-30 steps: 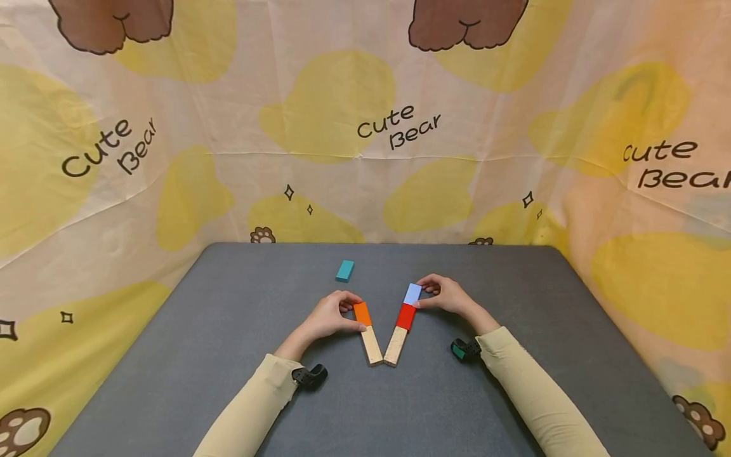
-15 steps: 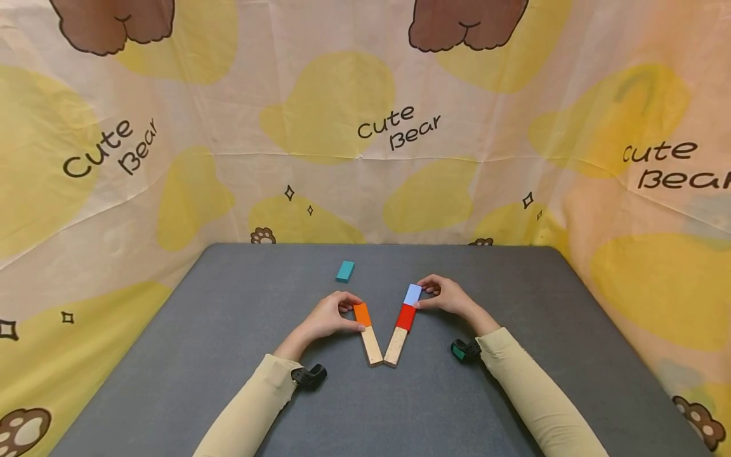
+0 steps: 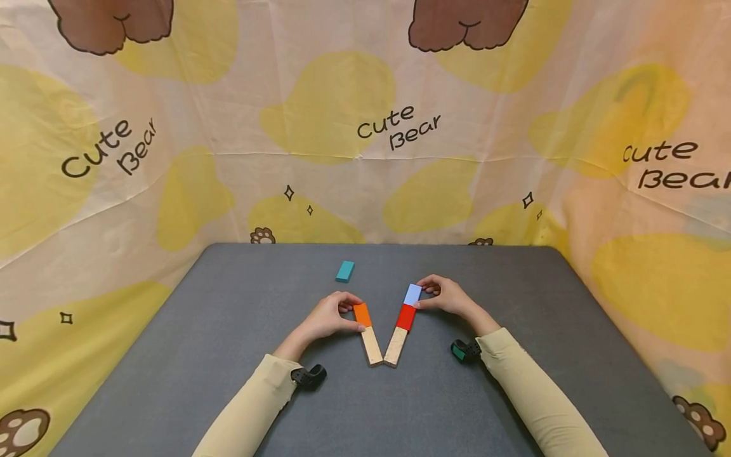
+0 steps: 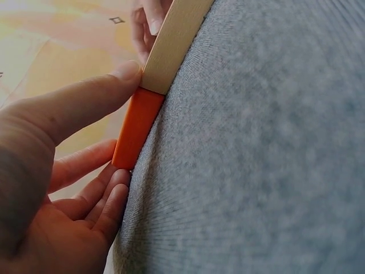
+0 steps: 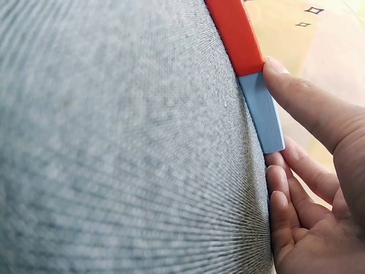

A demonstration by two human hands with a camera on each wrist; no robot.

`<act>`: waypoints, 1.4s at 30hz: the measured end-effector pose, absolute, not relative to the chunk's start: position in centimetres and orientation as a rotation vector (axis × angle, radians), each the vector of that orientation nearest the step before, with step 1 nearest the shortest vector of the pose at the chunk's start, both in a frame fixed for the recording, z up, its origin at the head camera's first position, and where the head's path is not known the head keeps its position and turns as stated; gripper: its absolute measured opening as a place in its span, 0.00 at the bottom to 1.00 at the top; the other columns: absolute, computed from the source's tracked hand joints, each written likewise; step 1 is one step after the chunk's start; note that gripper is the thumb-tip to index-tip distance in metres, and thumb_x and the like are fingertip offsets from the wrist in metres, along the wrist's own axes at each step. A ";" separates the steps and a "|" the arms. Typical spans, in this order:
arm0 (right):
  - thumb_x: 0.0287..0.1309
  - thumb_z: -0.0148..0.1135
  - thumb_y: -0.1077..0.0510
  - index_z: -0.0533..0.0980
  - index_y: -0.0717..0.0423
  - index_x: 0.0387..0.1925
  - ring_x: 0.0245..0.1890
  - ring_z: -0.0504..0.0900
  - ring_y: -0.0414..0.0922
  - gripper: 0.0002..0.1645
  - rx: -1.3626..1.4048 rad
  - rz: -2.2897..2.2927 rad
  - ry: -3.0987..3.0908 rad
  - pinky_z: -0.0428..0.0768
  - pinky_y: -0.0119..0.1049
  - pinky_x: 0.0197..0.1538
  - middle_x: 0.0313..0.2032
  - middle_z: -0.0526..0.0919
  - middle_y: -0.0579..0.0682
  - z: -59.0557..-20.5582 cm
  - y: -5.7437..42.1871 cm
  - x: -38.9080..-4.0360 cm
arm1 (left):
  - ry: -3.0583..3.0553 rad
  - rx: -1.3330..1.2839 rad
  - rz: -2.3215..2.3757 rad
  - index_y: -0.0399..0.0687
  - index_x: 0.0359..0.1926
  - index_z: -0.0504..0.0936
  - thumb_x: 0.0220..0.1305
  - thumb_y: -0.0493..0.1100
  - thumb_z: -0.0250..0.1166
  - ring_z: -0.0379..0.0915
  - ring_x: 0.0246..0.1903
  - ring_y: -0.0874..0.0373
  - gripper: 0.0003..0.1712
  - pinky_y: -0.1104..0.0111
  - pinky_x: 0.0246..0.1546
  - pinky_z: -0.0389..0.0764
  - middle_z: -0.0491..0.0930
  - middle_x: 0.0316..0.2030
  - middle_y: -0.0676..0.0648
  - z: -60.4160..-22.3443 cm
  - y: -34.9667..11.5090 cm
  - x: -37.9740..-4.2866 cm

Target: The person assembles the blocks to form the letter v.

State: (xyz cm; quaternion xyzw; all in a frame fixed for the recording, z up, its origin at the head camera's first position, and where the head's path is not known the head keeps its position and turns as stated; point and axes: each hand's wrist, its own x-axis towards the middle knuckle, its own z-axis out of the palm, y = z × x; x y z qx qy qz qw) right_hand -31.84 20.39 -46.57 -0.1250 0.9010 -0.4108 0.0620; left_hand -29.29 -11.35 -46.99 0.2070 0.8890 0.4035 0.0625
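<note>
Wooden blocks lie in a V on the grey table. The left arm of the V has a plain wood block [image 3: 372, 346] and, beyond it, an orange block [image 3: 362, 314]. My left hand [image 3: 331, 315] holds the orange block, thumb at its near end where it meets the plain one, fingers at its far end. On the right arm lie another plain block [image 3: 396, 346], a red block [image 3: 405, 317] and a light blue block [image 3: 412, 294], end to end. My right hand [image 3: 447, 296] holds the light blue block [image 5: 264, 114], thumb by the red joint, fingers round the far end.
A teal block [image 3: 345, 271] lies apart, farther back and left of the V. The grey table [image 3: 171, 381] ends at a printed cloth backdrop [image 3: 320, 108] behind and at both sides. Black bands [image 3: 309, 377] sit on both wrists.
</note>
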 end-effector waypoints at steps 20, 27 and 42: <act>0.43 0.76 0.47 0.76 0.55 0.52 0.49 0.75 0.51 0.34 -0.381 -1.239 2.736 0.74 0.47 0.54 0.48 0.79 0.56 -46.6 20.8 -32.0 | 2.680 0.664 1.228 0.51 0.50 0.81 0.40 0.53 0.79 0.74 0.44 0.58 0.32 0.62 0.50 0.75 0.79 0.46 0.51 -46.7 -11.1 -29.4; 0.42 0.76 0.47 0.76 0.55 0.52 0.49 0.75 0.50 0.34 -0.366 -1.244 2.730 0.74 0.45 0.53 0.48 0.78 0.56 -46.6 20.8 -32.1 | 2.675 0.673 1.221 0.51 0.50 0.80 0.42 0.53 0.78 0.74 0.44 0.58 0.32 0.61 0.50 0.75 0.79 0.46 0.50 -46.8 -11.1 -29.4; 0.43 0.76 0.48 0.76 0.55 0.51 0.48 0.75 0.50 0.33 -0.387 -1.257 2.727 0.73 0.47 0.54 0.48 0.79 0.56 -46.7 20.5 -32.0 | 2.605 0.676 1.440 0.46 0.52 0.80 0.48 0.50 0.75 0.76 0.44 0.55 0.30 0.61 0.48 0.77 0.81 0.47 0.47 -47.2 -12.5 -31.3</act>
